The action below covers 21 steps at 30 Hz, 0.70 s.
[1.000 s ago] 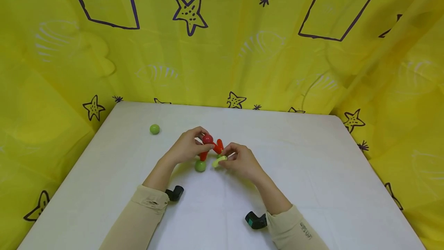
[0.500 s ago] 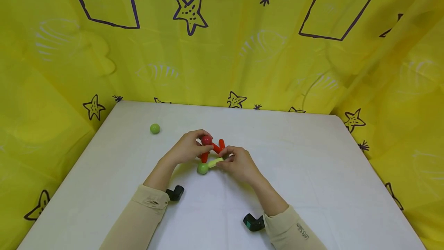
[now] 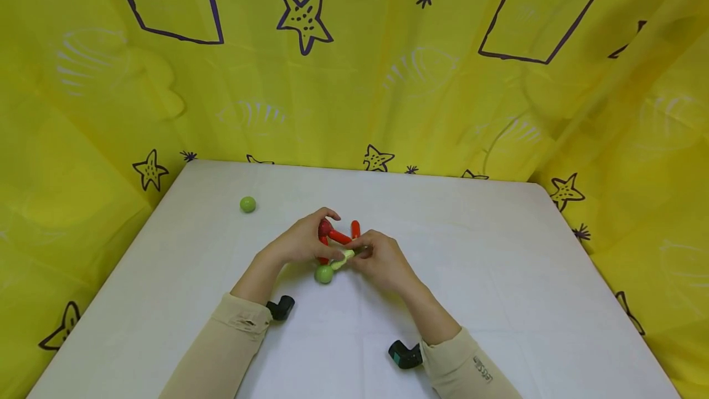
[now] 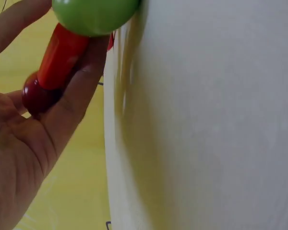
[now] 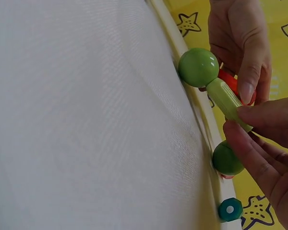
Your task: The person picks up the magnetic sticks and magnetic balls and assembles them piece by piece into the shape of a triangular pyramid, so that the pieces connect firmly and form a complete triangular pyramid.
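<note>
Head view: works over the desk (image 3: 498,276), about midway between left and right edges, well short of the far edge. Holds a red rod (image 3: 324,252), topped by a red ball (image 3: 325,227), between thumb and fingers of the left hand (image 3: 299,241). Pinches a light green rod (image 3: 346,256) in a narrow grip of the right hand (image 3: 383,260).

Looks done: red ball, upright red rod and front green ball (image 3: 324,274) in one line, without visible gap in the left wrist view; also a second red rod (image 3: 340,237), sloping from the red ball toward the desk's right edge.

Looks under way: fitting the light green rod, low end against the front green ball. Cannot tell plugged in from merely touching. In the right wrist view, shows the other end in the pinch, apart from another green ball (image 5: 227,158) nearer the right edge; so seems unjoined there.

Cannot judge a third red rod (image 3: 356,229), toward the far edge, for lack of a visible lower end. Leaves a loose green ball (image 3: 247,204) untouched near the far left corner, well apart from everything else, perhaps spare, perhaps not yet used.
</note>
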Motion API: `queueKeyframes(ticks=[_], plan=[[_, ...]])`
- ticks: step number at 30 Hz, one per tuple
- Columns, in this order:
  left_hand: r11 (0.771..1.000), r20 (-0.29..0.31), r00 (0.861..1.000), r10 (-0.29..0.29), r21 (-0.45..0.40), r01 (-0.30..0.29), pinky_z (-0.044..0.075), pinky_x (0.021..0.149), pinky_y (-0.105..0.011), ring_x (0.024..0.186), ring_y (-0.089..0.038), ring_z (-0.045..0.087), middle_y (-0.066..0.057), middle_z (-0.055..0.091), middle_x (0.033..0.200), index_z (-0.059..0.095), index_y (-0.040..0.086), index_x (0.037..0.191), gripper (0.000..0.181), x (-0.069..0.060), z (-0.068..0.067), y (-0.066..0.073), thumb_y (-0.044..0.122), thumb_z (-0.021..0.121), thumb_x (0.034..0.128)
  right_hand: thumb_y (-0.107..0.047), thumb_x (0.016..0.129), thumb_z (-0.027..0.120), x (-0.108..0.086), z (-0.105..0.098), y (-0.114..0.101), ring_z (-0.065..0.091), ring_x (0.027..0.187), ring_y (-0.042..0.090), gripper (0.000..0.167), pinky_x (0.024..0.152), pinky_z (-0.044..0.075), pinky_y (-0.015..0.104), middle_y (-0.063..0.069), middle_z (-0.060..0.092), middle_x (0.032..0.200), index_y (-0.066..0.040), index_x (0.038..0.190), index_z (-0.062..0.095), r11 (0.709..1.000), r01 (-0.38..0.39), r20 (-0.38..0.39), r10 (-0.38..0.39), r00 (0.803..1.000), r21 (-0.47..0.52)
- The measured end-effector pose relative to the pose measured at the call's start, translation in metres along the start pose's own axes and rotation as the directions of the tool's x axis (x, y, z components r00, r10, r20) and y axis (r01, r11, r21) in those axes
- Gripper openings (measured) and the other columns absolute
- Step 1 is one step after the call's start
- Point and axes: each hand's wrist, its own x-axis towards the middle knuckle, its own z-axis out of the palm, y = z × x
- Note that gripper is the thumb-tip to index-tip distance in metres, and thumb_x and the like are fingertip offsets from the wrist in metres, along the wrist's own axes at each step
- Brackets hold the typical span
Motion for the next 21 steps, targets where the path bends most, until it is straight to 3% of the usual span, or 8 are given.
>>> queueKeyframes(ticks=[8,14,21], plan=[[0.998,-0.008,1.000,0.011,0.064,-0.011,0.051,0.075,-0.031,0.086,-0.020,0.060,-0.008,0.062,0.118,0.054,0.013,0.140,0.077,0.0006,0.0031,-0.0001,0.022,0.095,0.0748,-0.002,0.088,0.077,-0.0007,-0.0014,-0.0021,0.066,0.084,0.012,0.020,0.076,0.056,0.027,0.001,0.066,0.102,-0.011,0.105,0.081,0.997,0.046,-0.032,-0.048,0.998,-0.060],[0.994,-0.017,1.000,0.010,0.106,-0.008,0.051,0.077,-0.031,0.092,-0.021,0.059,-0.007,0.061,0.118,0.057,0.014,0.136,0.072,0.0008,0.0035,-0.0002,0.021,0.094,0.0747,-0.005,0.088,0.078,-0.0002,-0.0012,0.0006,0.063,0.100,0.022,0.027,0.085,0.053,0.037,0.004,0.062,0.108,-0.010,0.115,0.077,0.984,0.034,-0.105,-0.053,0.993,-0.172],[0.991,-0.031,1.000,-0.005,0.131,0.009,0.050,0.081,-0.031,0.100,-0.021,0.056,-0.007,0.059,0.121,0.057,0.016,0.137,0.071,-0.0011,0.0033,0.0012,0.022,0.094,0.0755,-0.007,0.089,0.078,0.0001,-0.0007,0.0033,0.057,0.115,0.031,0.033,0.100,0.049,0.046,0.010,0.066,0.119,-0.010,0.121,0.076,0.955,0.045,-0.101,-0.078,0.992,-0.292]])
